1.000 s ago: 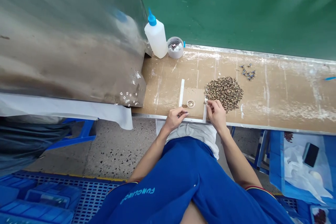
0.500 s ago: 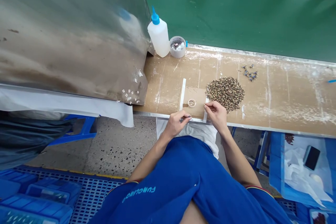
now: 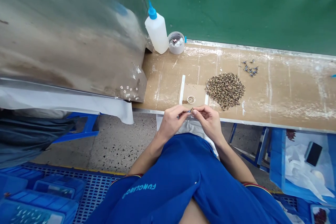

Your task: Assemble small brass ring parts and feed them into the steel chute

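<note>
My left hand (image 3: pixel 172 120) and my right hand (image 3: pixel 210 120) meet at the front edge of the bench, fingertips almost touching. A small blue piece (image 3: pixel 188 111) is pinched in the left fingers. The right thumb and forefinger close on a tiny gold-and-dark part (image 3: pixel 192 110), which meets the blue piece. Just beyond the hands lies a cardboard pad (image 3: pixel 198 92) with a small round clear dish (image 3: pixel 191 99) on it. Right of the pad sits a heap of tiny gold-and-dark parts (image 3: pixel 225 90).
Behind stand a white squeeze bottle (image 3: pixel 156 33) with a blue cap and a tape roll (image 3: pixel 176 48) holding scraps. Several blue-tipped parts (image 3: pixel 251 69) lie beyond the heap. A metal housing (image 3: pixel 105 42) borders the left; a blue crate (image 3: pixel 277 161) with a phone (image 3: pixel 313 153) is lower right.
My right hand has moved left from the edge of the heap to meet my left hand, and the two pieces now touch. The view has shifted slightly.
</note>
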The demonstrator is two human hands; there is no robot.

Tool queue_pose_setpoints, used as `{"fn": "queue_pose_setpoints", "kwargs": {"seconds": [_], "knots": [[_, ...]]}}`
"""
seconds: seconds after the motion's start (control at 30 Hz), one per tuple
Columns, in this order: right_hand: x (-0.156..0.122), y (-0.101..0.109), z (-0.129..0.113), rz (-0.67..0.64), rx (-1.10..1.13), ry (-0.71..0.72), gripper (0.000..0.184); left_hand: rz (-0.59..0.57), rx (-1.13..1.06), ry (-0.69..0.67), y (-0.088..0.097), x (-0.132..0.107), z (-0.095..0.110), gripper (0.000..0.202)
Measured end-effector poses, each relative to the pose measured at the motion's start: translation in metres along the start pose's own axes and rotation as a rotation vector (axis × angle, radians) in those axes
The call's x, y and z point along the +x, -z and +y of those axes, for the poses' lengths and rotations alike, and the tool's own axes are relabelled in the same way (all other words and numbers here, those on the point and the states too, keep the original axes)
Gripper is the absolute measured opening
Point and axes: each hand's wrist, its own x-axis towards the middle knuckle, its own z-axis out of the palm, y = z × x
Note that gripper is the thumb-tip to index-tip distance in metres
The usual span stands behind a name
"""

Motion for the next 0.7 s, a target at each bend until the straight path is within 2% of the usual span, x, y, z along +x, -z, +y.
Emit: {"fn": "queue_pose_setpoints", "kwargs": {"seconds": [0.13,0.37,0.7], "knots": [[0.0001,-0.0043,0.0000,-0.016,0.042,-0.018,0.039,0.017,0.019,0.060,0.0012,-0.0007,0.0029,0.016],[0.0016,-0.0086,0.0028,0.014,0.083,0.000,0.041,-0.038,0.030,0.109,0.0031,0.0014,0.0034,0.020],[0.0037,-0.0075,0.0036,-0.048,0.038,0.038,0.042,-0.063,0.044,0.066,0.0050,0.0070,0.0065,0.022]]}}
